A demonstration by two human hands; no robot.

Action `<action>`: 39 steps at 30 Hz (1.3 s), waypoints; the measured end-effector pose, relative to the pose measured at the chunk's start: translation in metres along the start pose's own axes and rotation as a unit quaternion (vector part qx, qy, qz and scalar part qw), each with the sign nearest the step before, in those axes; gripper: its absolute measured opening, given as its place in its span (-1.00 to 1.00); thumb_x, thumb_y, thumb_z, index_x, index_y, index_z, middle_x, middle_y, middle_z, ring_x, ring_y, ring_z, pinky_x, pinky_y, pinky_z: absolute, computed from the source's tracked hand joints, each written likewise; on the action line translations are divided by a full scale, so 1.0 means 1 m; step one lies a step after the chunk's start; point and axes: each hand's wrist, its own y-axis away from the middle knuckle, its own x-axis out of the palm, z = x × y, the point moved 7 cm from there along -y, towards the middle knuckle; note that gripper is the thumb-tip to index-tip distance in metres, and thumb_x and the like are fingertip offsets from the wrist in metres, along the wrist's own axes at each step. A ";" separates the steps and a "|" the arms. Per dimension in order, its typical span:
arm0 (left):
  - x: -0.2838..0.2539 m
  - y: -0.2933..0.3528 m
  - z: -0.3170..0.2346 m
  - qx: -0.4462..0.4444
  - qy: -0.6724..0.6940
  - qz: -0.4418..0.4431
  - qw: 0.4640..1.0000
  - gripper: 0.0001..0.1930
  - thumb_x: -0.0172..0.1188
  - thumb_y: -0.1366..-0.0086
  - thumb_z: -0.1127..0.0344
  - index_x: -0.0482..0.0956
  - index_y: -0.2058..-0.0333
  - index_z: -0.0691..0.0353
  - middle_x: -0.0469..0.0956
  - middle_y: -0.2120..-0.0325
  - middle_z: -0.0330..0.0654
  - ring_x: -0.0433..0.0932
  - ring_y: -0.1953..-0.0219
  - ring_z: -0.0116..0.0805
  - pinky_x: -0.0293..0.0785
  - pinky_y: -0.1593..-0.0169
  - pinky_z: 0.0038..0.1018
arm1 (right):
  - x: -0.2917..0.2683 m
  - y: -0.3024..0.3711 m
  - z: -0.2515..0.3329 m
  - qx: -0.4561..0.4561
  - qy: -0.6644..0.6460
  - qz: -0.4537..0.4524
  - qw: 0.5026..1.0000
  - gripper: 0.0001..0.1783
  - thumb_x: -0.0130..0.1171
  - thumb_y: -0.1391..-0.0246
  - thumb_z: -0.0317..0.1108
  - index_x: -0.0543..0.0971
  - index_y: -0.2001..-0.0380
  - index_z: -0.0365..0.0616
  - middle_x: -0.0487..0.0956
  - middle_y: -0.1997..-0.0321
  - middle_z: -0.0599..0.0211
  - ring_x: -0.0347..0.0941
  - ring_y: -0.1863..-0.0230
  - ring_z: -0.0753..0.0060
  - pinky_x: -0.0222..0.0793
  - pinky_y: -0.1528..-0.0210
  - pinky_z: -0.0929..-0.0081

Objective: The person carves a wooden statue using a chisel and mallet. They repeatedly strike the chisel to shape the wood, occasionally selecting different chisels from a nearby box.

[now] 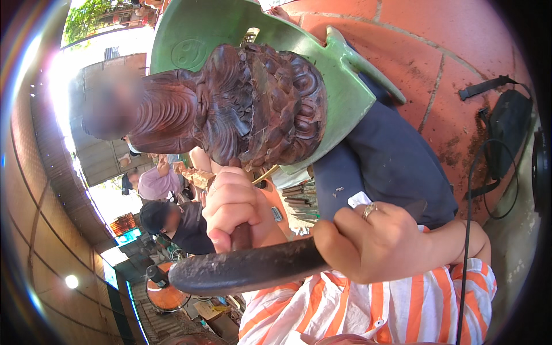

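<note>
A dark reddish-brown carved wooden statue (pixel 276 109) stands on a green plastic chair (pixel 190 34), appearing sideways in the picture. Close against its side, my left hand (pixel 233 201) is wrapped round the brown wooden handle of a chisel (pixel 241 237); the blade is hidden. My right hand (pixel 374 241), with a ring on a finger, grips a dark, thick, slightly curved mallet (pixel 247 268). The mallet reaches leftward across the butt of the chisel handle, against it or very near; I cannot tell whether they touch.
Several slim tools (pixel 300 201) lie beyond my hands, beside my dark trouser leg (pixel 385 155). On the red tile floor (pixel 414 34) rests a black strapped pouch (pixel 508 132); a black cable hangs near my right arm. Other people sit at left, near an orange round table (pixel 167 297).
</note>
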 end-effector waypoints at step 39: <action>-0.036 0.019 -0.010 0.075 0.131 -0.101 0.983 -0.47 -0.27 -0.33 0.08 0.32 0.78 0.18 0.24 0.84 -0.26 0.17 0.73 -0.38 0.20 0.52 -0.41 | 0.006 0.005 -0.005 0.030 -0.144 0.076 0.986 -0.79 0.19 0.22 -0.41 0.41 0.45 -0.13 0.25 0.68 0.49 0.25 0.80 0.65 0.18 0.79 0.62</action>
